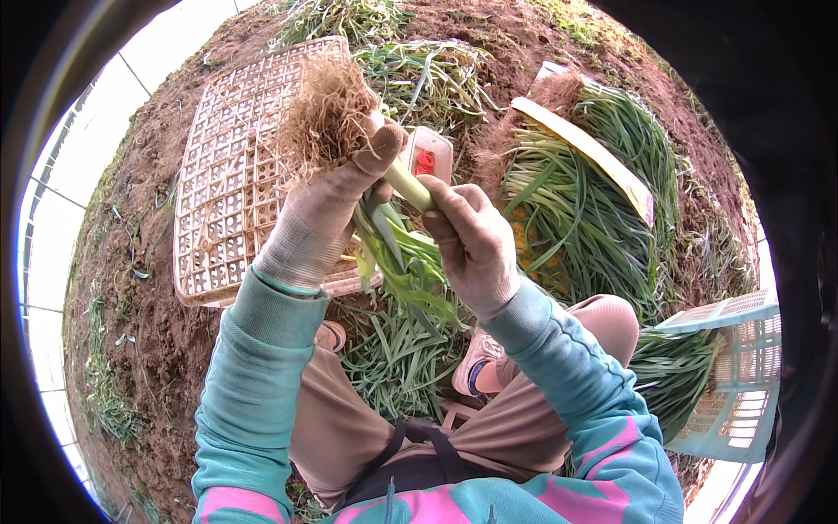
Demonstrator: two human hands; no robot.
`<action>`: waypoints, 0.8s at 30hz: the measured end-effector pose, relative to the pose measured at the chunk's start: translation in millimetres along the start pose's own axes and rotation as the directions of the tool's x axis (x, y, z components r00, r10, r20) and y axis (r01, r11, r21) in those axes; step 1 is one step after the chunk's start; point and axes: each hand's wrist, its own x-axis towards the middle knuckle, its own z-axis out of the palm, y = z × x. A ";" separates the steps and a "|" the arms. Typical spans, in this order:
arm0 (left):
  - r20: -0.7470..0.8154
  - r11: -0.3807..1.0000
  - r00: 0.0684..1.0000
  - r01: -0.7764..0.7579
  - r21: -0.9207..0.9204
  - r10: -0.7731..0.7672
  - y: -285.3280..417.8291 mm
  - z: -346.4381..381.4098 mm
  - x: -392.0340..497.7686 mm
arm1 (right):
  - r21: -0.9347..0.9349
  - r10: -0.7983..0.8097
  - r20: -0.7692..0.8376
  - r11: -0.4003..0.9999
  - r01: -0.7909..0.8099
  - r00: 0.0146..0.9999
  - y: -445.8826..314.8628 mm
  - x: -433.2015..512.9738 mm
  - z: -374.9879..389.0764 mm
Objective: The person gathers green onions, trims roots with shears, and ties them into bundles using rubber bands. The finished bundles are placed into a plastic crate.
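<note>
My left hand (347,177), in a soiled knit glove, is closed around a leek-like stalk (409,185) just below its shaggy brown root mass (327,114). The roots point up and away from me. My right hand (474,239), also in a dirty glove, pinches the pale green stem lower down between thumb and fingers. Green leaves (419,268) hang below and between both hands; where they join the stem is partly hidden. I cannot tell whether the left hand holds one plant or several.
Left of centre lies a pale plastic crate (219,190), with a small tray (442,145) of red string (425,162) beside it. Rooted green bundles (582,216) lie right, parted by a yellowish strip (589,141). A blue-green basket (733,399) holds greens. Cut leaves (399,367) cover soil between my feet.
</note>
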 end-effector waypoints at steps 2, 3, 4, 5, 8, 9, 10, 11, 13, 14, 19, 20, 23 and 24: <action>-0.027 0.998 0.999 0.023 -0.052 -0.024 -3.6 3.2 1.8 | -0.059 -0.010 0.019 0.998 0.011 1.000 2.1 -1.3 0.0; 0.004 0.997 1.000 -0.030 -0.073 0.030 -4.0 4.0 2.5 | -0.045 -0.019 0.021 0.999 0.020 1.000 4.1 -3.3 2.0; 0.033 0.992 0.996 -0.080 -0.096 0.084 -5.1 6.1 2.4 | -0.032 -0.027 0.022 0.999 0.027 0.999 6.9 -6.2 5.9; 0.054 0.985 0.989 -0.128 -0.116 0.135 -4.8 7.0 2.5 | -0.037 -0.006 0.043 0.999 0.008 0.999 11.1 -10.7 10.6; 0.085 0.975 0.976 -0.193 -0.115 0.203 -1.3 6.8 -2.9 | 0.217 0.199 0.055 0.954 -0.206 0.979 32.4 -35.7 34.3; 0.119 0.977 0.972 -0.193 -0.094 0.203 2.5 3.3 -5.8 | 0.352 0.323 0.090 0.875 -0.333 0.942 41.5 -47.9 46.4; 0.087 0.969 0.966 -0.240 -0.052 0.244 6.5 0.7 -4.3 | 0.433 0.441 0.209 0.758 -0.487 0.873 53.5 -61.1 56.7; 0.032 0.969 0.970 -0.238 -0.061 0.240 11.4 -3.8 -5.8 | 0.474 0.548 0.351 0.595 -0.649 0.759 67.3 -75.1 65.0; -0.077 0.963 0.962 -0.266 -0.046 0.262 20.6 -12.5 -12.6 | -0.017 0.609 0.561 0.686 -0.728 0.561 99.9 -103.6 71.3; -0.050 0.949 0.954 -0.300 -0.098 0.297 26.5 -18.2 -16.3 | -0.296 0.619 0.687 0.717 -0.631 0.380 118.7 -114.0 73.4; -0.017 0.913 0.948 -0.311 -0.264 0.318 35.5 -32.3 -30.4 | -0.682 0.863 0.309 0.494 -0.539 0.400 218.1 -138.8 66.9; -0.037 0.918 0.949 -0.313 -0.242 0.314 34.7 -33.5 -33.1 | -0.665 0.837 0.251 0.514 -0.542 0.486 237.9 -138.6 65.8; -0.151 0.953 0.980 -0.164 -0.255 0.128 31.7 -38.7 -34.5 | -0.681 0.766 0.158 0.541 -0.493 0.623 293.1 -136.8 73.0; -0.148 0.961 0.984 -0.132 -0.241 0.098 30.7 -40.7 -33.3 | -0.704 0.758 0.133 0.526 -0.477 0.639 309.5 -137.0 79.0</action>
